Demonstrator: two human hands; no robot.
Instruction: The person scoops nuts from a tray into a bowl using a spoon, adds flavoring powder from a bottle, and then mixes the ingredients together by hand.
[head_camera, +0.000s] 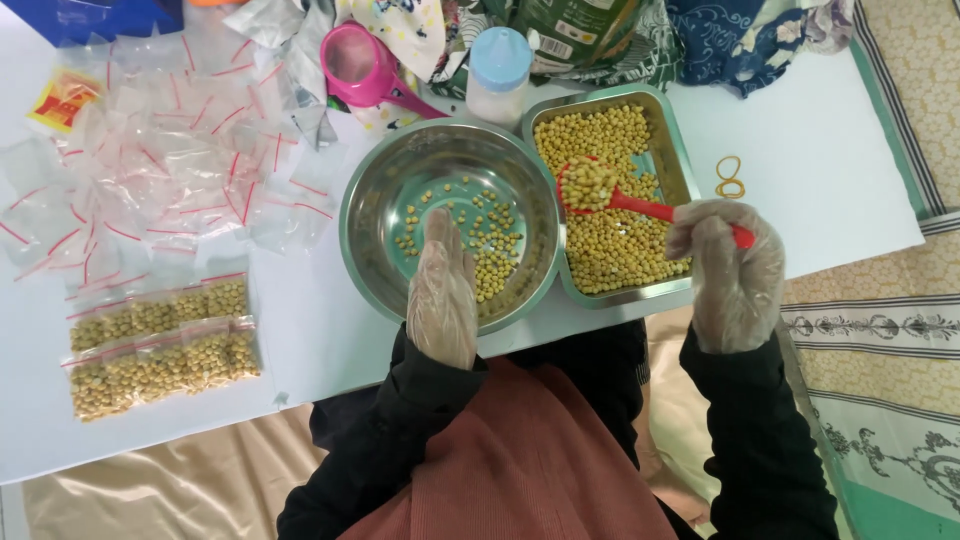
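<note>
right hand: gloved in thin clear plastic (728, 268), fingers curled tight round the handle end of a small red plastic scoop (610, 195) that's heaped with yellow beans

scoop: sits over the rectangular steel tray of yellow beans (680, 165); its long axis runs from the hand up and left toward the far edge of the tabletop, bowl end pointing at the round bowl

left hand: also gloved (442, 290), flat and spread out, holding nothing, palm down over the near rim of the round steel bowl (370, 215), fingertips among the few loose beans (470, 225) in it

key relation: the bowl lies just left of the scoop, touching the tray's side; the right hand is the one with the scoop, the left is already at the bowl

near-left corner: two rows of small clear zip bags filled with beans (160, 345)

far-left side: a messy pile of empty clear zip bags with red strips (170, 150)

far edge: pink plastic cup with handle (360, 65), white bottle with pale blue cap (498, 75)

right side: two yellow rubber bands (730, 177) on the white tabletop (830, 160)
</note>
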